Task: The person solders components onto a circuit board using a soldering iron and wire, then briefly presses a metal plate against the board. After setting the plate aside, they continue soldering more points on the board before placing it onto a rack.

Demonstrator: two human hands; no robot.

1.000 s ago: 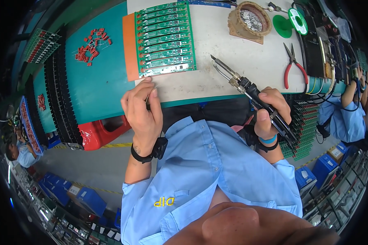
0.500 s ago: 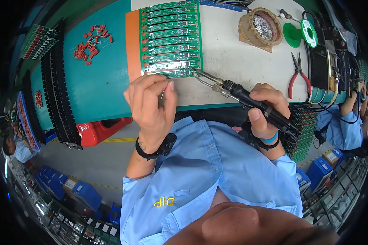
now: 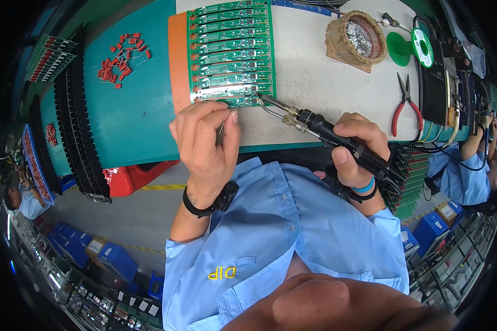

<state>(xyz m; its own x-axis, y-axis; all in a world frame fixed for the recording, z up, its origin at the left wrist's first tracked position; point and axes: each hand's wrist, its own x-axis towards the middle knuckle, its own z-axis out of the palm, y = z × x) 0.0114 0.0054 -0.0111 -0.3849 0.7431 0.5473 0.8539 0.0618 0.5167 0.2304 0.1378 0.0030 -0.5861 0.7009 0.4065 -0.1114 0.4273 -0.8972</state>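
My right hand [image 3: 361,149] is closed around a black soldering iron [image 3: 328,131], which slants up and left. A thin metal tube runs beside its barrel, and the tip is at the right part of the nearest strip of a green circuit board panel [image 3: 233,70]. Thumb and fingers of my left hand [image 3: 204,140] pinch a thin silvery wire [image 3: 222,128] at the panel's near edge. Its far end is too fine to follow. Several narrow strips make up the panel, which lies beside an orange strip [image 3: 179,60].
Red components with wire leads [image 3: 122,59] lie loose on the green mat [image 3: 154,121]. At the right are a round pot of silvery scraps [image 3: 361,38], a green solder spool [image 3: 420,47] and red-handled pliers [image 3: 406,107]. Black toothed rails [image 3: 74,121] cross the left side.
The soldering iron's tip has shifted slightly left along the nearest board strip. My left hand keeps its pinch on the wire, nearly in the same place.
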